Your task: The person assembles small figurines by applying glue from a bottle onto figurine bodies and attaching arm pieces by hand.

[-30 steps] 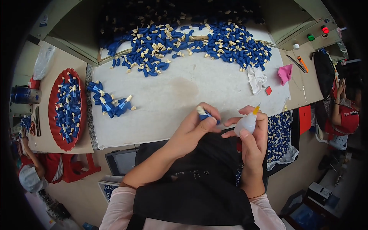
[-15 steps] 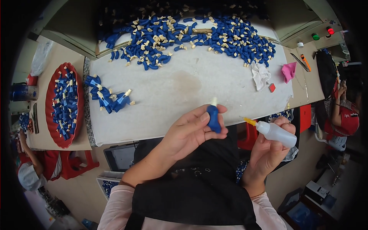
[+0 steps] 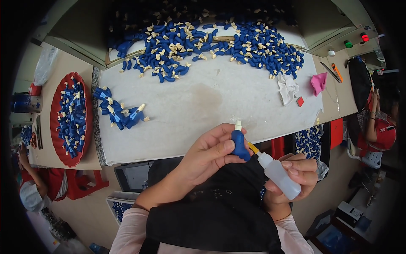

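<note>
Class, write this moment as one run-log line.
left hand: holding blue cream-tipped piece | right hand: holding squeeze bottle | yellow nozzle: near piece

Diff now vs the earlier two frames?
Right hand swung the white bottle leftward; its yellow tip, pointing up and to the right at first, now points up-left, close beside the blue piece; contact unclear. Left hand turned that piece more upright. Nothing let go or newly grasped. Unchanged: red tray, pink cloth.

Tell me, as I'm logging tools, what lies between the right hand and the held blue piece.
The white neck and yellow nozzle of the bottle, pointing toward the blue piece; the head view shows this.
</note>
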`<state>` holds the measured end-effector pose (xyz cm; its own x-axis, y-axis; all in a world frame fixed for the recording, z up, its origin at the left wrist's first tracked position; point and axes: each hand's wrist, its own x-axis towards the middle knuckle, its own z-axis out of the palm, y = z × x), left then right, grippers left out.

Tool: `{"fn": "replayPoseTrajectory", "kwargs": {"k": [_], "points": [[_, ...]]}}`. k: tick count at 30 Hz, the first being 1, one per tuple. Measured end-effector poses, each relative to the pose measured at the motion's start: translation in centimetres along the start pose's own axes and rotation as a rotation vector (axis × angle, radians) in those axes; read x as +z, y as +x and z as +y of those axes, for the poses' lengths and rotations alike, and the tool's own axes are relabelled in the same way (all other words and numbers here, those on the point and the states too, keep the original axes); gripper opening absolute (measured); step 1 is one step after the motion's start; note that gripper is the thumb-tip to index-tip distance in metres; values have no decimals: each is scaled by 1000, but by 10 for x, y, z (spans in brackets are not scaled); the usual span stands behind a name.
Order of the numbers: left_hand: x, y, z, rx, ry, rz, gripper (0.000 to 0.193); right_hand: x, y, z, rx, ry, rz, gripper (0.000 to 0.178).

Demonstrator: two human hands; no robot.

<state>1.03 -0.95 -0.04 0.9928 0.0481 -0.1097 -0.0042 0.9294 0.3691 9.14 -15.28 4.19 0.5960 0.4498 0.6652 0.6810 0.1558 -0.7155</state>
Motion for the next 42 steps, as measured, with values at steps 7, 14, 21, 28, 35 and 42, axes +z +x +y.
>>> {"fn": "replayPoseTrajectory", "kwargs": {"k": [7, 14, 21, 28, 35, 42], "points": [[1, -1, 1, 6, -14, 19, 27, 3, 0, 1, -3, -14, -21, 43], [3, -1, 0, 3, 5, 43, 29, 3, 0, 1, -12, -18, -34, 43], [5, -1, 0, 11, 42, 77, 30, 3, 0, 1, -27, -34, -48, 43], [3, -1, 1, 34, 32, 52, 27, 3, -2, 2, -29, -60, -45, 43], [1, -2, 1, 48, 84, 61, 27, 3, -2, 1, -21, -58, -52, 42], [2, -1, -1, 108, 105, 86, 28, 4, -2, -2, -13, -65, -65, 41]]}}
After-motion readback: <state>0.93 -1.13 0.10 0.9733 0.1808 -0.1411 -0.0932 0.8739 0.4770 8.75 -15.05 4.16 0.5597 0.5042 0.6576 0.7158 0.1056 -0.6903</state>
